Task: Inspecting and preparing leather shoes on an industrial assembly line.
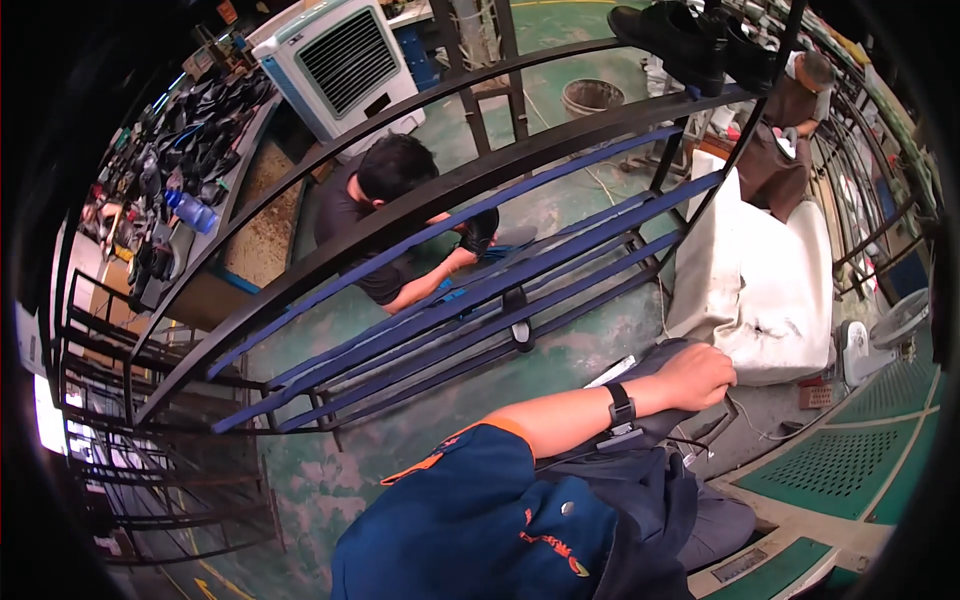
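Observation:
My left hand point(698, 375) lies on my knee, which is covered by dark trousers point(650, 425); its fingers are curled together and it holds nothing. A black watch point(621, 406) sits on that wrist, and my blue sleeve with orange trim point(470, 510) fills the lower middle. My right hand is out of sight. Just beyond the hand lies a dirty white cushion block point(760, 280).
A black metal rack with blue rails point(470, 300) arches across the view, with black shoes point(680, 35) on its top shelf. A person in a black shirt point(385, 215) crouches on the green floor behind it. Another person in a brown apron point(785, 140) stands far right. A white air cooler point(345, 65) stands behind.

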### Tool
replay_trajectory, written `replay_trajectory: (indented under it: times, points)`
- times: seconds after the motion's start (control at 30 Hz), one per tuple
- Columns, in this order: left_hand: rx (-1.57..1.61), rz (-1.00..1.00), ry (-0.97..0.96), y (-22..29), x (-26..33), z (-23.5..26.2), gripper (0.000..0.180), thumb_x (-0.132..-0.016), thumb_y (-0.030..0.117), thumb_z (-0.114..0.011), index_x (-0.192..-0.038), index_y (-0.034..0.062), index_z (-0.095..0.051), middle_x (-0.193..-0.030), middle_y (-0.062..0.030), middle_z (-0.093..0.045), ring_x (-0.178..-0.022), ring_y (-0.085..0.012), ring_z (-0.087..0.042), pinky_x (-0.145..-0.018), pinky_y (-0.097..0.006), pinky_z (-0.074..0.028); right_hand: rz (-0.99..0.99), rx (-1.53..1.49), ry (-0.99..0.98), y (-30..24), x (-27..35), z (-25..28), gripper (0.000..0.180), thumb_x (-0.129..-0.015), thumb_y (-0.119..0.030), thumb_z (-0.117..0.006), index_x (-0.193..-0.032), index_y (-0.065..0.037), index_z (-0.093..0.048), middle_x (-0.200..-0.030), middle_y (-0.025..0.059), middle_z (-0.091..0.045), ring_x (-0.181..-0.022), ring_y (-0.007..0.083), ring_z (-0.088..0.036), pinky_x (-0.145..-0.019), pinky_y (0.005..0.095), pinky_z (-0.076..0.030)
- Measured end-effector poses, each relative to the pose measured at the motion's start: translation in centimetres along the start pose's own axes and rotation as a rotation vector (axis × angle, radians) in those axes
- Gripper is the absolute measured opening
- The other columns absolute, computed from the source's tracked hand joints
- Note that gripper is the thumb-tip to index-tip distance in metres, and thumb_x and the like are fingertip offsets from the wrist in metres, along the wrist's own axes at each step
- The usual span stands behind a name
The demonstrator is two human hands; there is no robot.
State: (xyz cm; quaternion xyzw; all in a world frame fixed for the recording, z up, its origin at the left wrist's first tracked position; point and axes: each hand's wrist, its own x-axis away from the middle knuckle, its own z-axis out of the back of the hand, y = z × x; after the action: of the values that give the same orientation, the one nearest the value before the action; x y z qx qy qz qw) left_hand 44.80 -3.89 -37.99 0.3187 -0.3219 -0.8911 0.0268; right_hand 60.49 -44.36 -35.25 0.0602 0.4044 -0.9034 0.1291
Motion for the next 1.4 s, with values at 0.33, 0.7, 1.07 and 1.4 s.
replay_trajectory:
  times: [0.33,0.7,1.07,1.4]
  points:
    - [1.087,0.048,-0.623,9.3,-7.3,-1.3,0.041,-0.096,0.023,-0.062,-0.134,0.0070,-0.057,-0.120,-0.0070,-0.063,-0.099,-0.0161,-0.063,-0.086,-0.030,-0.051,-0.152,0.010,0.849,-8.9,13.8,21.0,0.033,-0.101,-0.026,-0.046,-0.120,-0.002,-0.059,-0.118,0.0113,-0.062,-0.102,0.0230,-0.061,-0.092,0.0334,-0.050]
    - [1.254,0.161,-0.814,17.5,-2.4,-1.9,0.104,-0.092,0.032,-0.069,-0.153,-0.0033,0.006,-0.154,-0.0206,-0.025,-0.143,-0.0237,-0.026,-0.117,-0.035,-0.024,-0.423,-1.205,0.431,-14.4,3.6,1.8,0.040,-0.101,-0.043,-0.048,-0.110,-0.009,-0.066,-0.110,0.0048,-0.068,-0.102,0.0174,-0.062,-0.099,0.0338,-0.047]
    - [0.789,0.420,-0.812,10.1,2.5,-0.1,0.047,-0.090,0.002,-0.059,-0.135,-0.0040,-0.048,-0.112,-0.0059,-0.064,-0.105,-0.0127,-0.058,-0.092,-0.028,-0.046,-0.856,-1.642,-0.319,-8.6,4.5,-10.9,0.072,-0.091,-0.070,-0.044,-0.106,-0.002,-0.065,-0.090,0.0138,-0.069,-0.076,0.0276,-0.069,-0.068,0.0404,-0.059]
    - [1.141,0.618,-0.653,10.1,2.6,-5.6,0.049,-0.079,-0.007,-0.048,-0.126,0.0066,-0.047,-0.081,0.0015,-0.062,-0.066,-0.0058,-0.051,-0.061,-0.025,-0.041,-0.746,-1.780,-0.135,-3.7,5.0,-8.7,0.055,-0.094,-0.047,-0.044,-0.100,0.000,-0.071,-0.092,0.0149,-0.074,-0.079,0.0263,-0.071,-0.080,0.0358,-0.056]
